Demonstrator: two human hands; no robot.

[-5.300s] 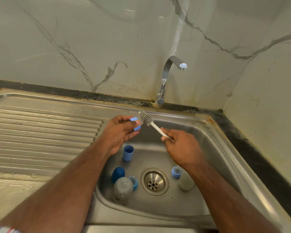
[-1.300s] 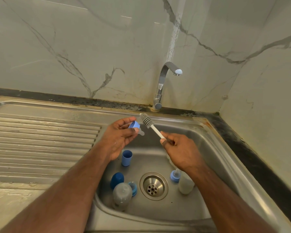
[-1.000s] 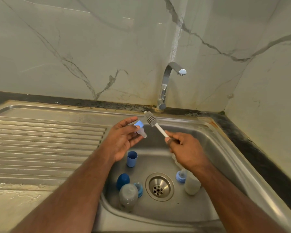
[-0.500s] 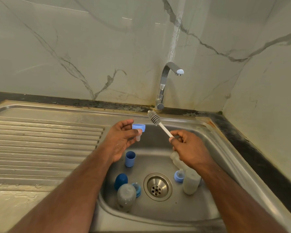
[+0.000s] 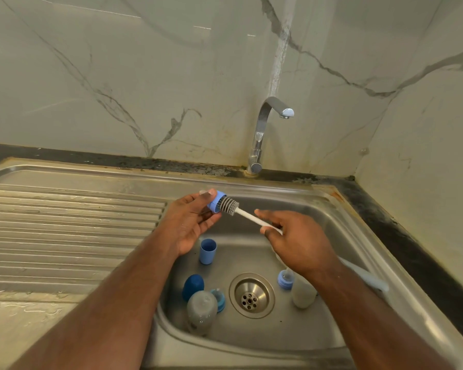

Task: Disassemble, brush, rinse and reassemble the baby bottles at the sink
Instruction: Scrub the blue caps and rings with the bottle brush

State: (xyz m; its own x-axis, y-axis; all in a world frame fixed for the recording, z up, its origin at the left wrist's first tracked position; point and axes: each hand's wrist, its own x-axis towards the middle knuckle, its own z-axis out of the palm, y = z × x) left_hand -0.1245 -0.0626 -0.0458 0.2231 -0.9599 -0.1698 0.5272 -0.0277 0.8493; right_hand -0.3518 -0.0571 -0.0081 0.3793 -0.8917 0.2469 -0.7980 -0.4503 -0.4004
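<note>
Steel sink (image 5: 340, 324) holds, nearest to the camera, a grey bottle (image 5: 201, 309) lying beside the drain (image 5: 251, 295), with a dark blue cap (image 5: 193, 287) next to it, a second bottle (image 5: 302, 292) right of the drain, and an open blue cup (image 5: 208, 251) behind. Above them the left hand (image 5: 190, 222) pinches a blue bottle ring (image 5: 215, 201), its grip closed around it, and the right hand (image 5: 297, 239) holds the white handle of a brush (image 5: 229, 206), whose grey head touches the ring. Farthest, the tap (image 5: 265, 129) stands against the marble wall (image 5: 145, 76).
</note>
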